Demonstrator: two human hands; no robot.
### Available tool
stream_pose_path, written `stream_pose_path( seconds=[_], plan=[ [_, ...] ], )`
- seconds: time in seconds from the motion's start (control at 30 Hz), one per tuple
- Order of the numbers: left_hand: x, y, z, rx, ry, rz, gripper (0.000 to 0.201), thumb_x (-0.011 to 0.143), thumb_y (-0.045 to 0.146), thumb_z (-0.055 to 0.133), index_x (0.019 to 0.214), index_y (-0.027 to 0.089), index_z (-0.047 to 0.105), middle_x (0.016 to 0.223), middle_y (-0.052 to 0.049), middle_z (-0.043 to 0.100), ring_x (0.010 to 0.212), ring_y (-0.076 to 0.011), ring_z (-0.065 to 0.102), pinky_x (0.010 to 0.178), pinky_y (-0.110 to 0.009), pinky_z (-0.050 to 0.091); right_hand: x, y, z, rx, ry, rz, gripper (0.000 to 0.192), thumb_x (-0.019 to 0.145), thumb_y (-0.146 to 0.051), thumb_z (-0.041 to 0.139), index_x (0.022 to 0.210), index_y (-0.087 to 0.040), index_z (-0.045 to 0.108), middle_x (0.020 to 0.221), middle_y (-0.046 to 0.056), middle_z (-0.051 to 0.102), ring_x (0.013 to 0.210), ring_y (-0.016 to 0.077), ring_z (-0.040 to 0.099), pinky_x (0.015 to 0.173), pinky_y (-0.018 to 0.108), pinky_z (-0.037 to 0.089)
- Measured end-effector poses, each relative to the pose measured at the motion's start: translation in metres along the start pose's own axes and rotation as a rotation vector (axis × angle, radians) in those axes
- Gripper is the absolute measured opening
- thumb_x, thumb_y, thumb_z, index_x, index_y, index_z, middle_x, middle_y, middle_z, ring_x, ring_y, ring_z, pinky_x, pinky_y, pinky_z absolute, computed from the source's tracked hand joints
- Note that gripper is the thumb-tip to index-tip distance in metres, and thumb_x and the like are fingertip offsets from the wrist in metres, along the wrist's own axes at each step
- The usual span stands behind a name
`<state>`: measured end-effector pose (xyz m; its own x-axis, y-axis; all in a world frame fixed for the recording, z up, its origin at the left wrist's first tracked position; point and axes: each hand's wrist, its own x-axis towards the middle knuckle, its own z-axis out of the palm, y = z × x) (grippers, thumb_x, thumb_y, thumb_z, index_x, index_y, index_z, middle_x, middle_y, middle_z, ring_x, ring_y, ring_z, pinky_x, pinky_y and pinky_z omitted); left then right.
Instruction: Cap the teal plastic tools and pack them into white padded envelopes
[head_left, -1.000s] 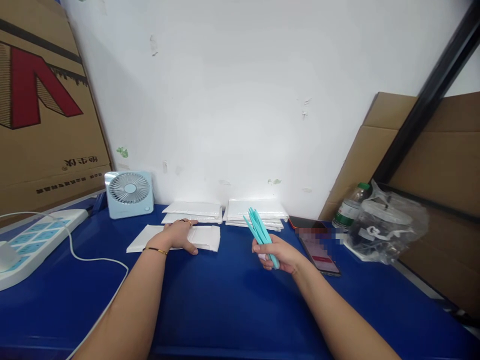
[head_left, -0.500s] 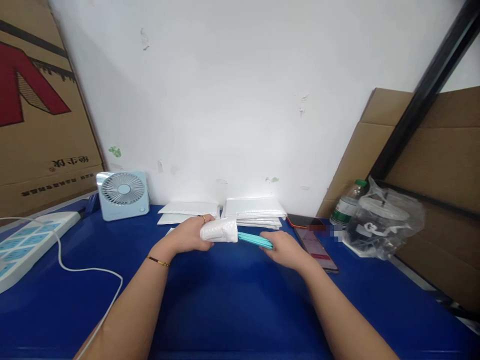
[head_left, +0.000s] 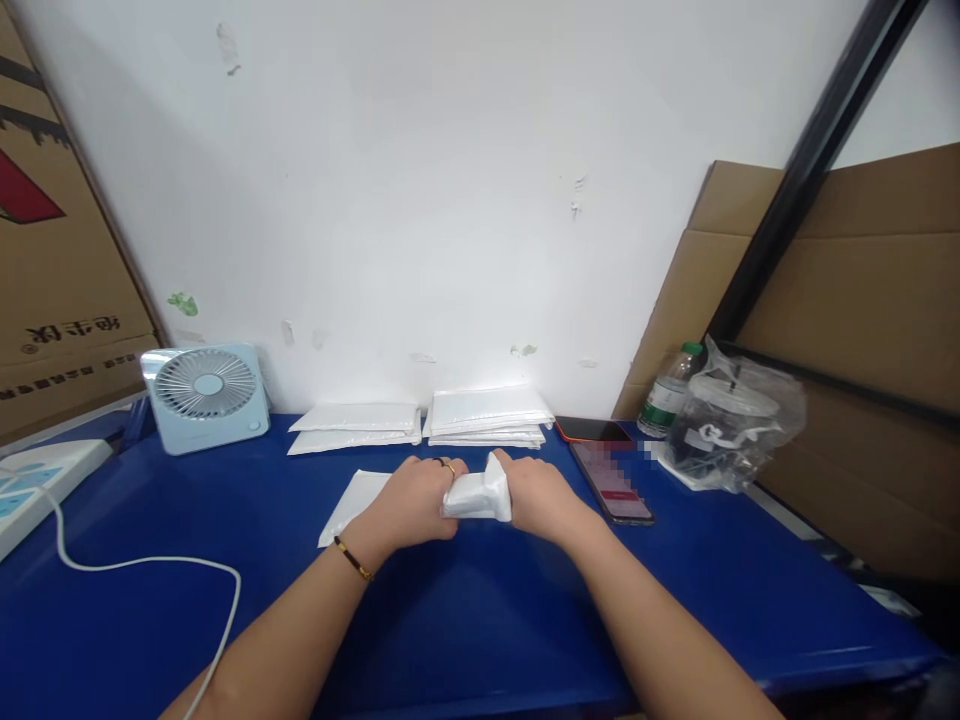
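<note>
My left hand (head_left: 420,500), with a ring and a bracelet, is closed around a white bubble mailer (head_left: 474,496) held above the table. My right hand (head_left: 541,495) is closed at the mailer's right end, which is crumpled and flared; its fingertips are hidden behind it. No turquoise shows now, so the mailer's inside cannot be seen. Behind my left wrist, another white mailer (head_left: 356,505) lies flat on the table. Two stacks of white mailers, a left stack (head_left: 352,424) and a right stack (head_left: 487,412), lie against the wall.
A small blue fan (head_left: 206,398) stands at the left, near a power strip (head_left: 45,490) and its white cable (head_left: 150,562). On the right lie two phones, one dark (head_left: 596,431) and one lit (head_left: 611,485), beside a bottle (head_left: 670,392) and a plastic-wrapped cup (head_left: 724,430). Cardboard (head_left: 862,300) leans behind.
The turquoise flat pieces in my right hand have gone out of sight at the mailer's opening. My right hand has moved left against the mailer. The view has shifted right.
</note>
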<state>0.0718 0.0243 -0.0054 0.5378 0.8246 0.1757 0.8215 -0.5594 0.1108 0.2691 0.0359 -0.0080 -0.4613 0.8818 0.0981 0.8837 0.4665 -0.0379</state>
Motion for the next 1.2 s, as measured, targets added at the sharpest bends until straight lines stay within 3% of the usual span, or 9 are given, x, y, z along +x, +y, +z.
stream_pose_path(
  seconds=[0.17, 0.23, 0.3, 0.43, 0.6, 0.83, 0.9, 1.0, 1.2],
  plan=[
    [0.007, 0.019, 0.019, 0.077, 0.003, 0.030, 0.028, 0.069, 0.029, 0.058, 0.095, 0.022, 0.051, 0.086, -0.005, 0.063, 0.079, -0.0235, 0.060, 0.068, -0.033, 0.039, 0.001, 0.009, 0.003, 0.298, -0.118, -0.106, 0.090, 0.052, -0.020, 0.071, 0.132, -0.015, 0.033, 0.098, 0.011, 0.063, 0.087, 0.0241, 0.060, 0.064, 0.025, 0.040],
    [0.009, 0.025, 0.022, 0.109, -0.007, 0.054, 0.035, 0.069, 0.029, 0.060, 0.101, 0.022, 0.049, 0.093, -0.006, 0.061, 0.082, -0.0229, 0.059, 0.070, -0.033, 0.040, 0.004, 0.015, 0.002, 0.361, -0.158, -0.168, 0.082, 0.047, -0.021, 0.074, 0.124, -0.017, 0.045, 0.099, 0.008, 0.063, 0.085, 0.0219, 0.060, 0.066, 0.025, 0.041],
    [0.010, 0.030, 0.021, 0.162, 0.013, 0.067, 0.040, 0.070, 0.026, 0.061, 0.106, 0.021, 0.046, 0.100, -0.007, 0.058, 0.083, -0.0217, 0.058, 0.070, -0.032, 0.040, 0.008, 0.020, 0.001, 0.432, -0.211, -0.209, 0.058, 0.046, -0.020, 0.074, 0.101, -0.017, 0.058, 0.090, 0.003, 0.064, 0.075, 0.0180, 0.059, 0.062, 0.023, 0.041],
    [0.008, 0.035, 0.010, 0.262, 0.114, 0.115, 0.030, 0.077, 0.018, 0.053, 0.106, 0.020, 0.046, 0.101, -0.008, 0.057, 0.089, -0.0236, 0.054, 0.074, -0.036, 0.039, 0.014, 0.028, 0.006, 0.809, -0.477, -0.207, 0.022, 0.053, -0.019, 0.069, 0.068, -0.015, 0.054, 0.056, -0.006, 0.056, 0.047, 0.0091, 0.050, 0.044, 0.020, 0.038],
    [0.003, 0.033, 0.007, 0.198, 0.078, 0.126, 0.016, 0.080, 0.017, 0.048, 0.096, 0.019, 0.050, 0.089, -0.009, 0.061, 0.081, -0.0230, 0.057, 0.073, -0.036, 0.039, 0.017, 0.033, 0.023, 1.182, -0.720, -0.124, 0.029, 0.051, -0.020, 0.074, 0.062, -0.015, 0.048, 0.048, -0.007, 0.052, 0.038, 0.0068, 0.045, 0.036, 0.017, 0.035],
    [-0.001, 0.020, 0.009, 0.027, -0.019, 0.090, 0.016, 0.079, 0.029, 0.049, 0.091, 0.021, 0.054, 0.075, -0.007, 0.064, 0.067, -0.0222, 0.060, 0.062, -0.030, 0.039, 0.021, 0.030, 0.022, 1.268, -0.803, -0.091, 0.034, 0.056, -0.027, 0.078, 0.078, -0.012, 0.056, 0.059, -0.002, 0.058, 0.039, 0.0062, 0.049, 0.034, 0.015, 0.033],
    [-0.001, 0.014, 0.001, -0.027, -0.019, 0.070, 0.018, 0.078, 0.036, 0.050, 0.088, 0.022, 0.056, 0.074, -0.006, 0.064, 0.067, -0.0225, 0.060, 0.062, -0.029, 0.039, 0.018, 0.033, 0.012, 1.353, -0.770, -0.114, 0.046, 0.061, -0.036, 0.075, 0.096, -0.013, 0.056, 0.073, 0.003, 0.063, 0.045, 0.0085, 0.055, 0.036, 0.016, 0.035],
    [-0.001, 0.003, -0.014, -0.209, -0.057, 0.007, 0.022, 0.073, 0.041, 0.055, 0.083, 0.022, 0.058, 0.076, -0.004, 0.064, 0.068, -0.0206, 0.059, 0.059, -0.026, 0.037, 0.010, 0.041, -0.006, 1.482, -0.566, -0.043, 0.060, 0.072, -0.052, 0.062, 0.118, -0.016, 0.048, 0.089, 0.007, 0.063, 0.057, 0.0126, 0.061, 0.042, 0.019, 0.042],
    [0.003, -0.016, -0.029, -0.707, -0.205, -0.045, 0.026, 0.067, 0.035, 0.062, 0.089, 0.020, 0.060, 0.084, 0.000, 0.066, 0.074, -0.0187, 0.060, 0.063, -0.024, 0.042, 0.005, 0.020, -0.010, 1.438, 0.192, 0.103, 0.064, 0.085, -0.066, 0.022, 0.120, -0.021, 0.051, 0.115, 0.010, 0.055, 0.103, 0.0216, 0.054, 0.080, 0.033, 0.046]
  ],
)
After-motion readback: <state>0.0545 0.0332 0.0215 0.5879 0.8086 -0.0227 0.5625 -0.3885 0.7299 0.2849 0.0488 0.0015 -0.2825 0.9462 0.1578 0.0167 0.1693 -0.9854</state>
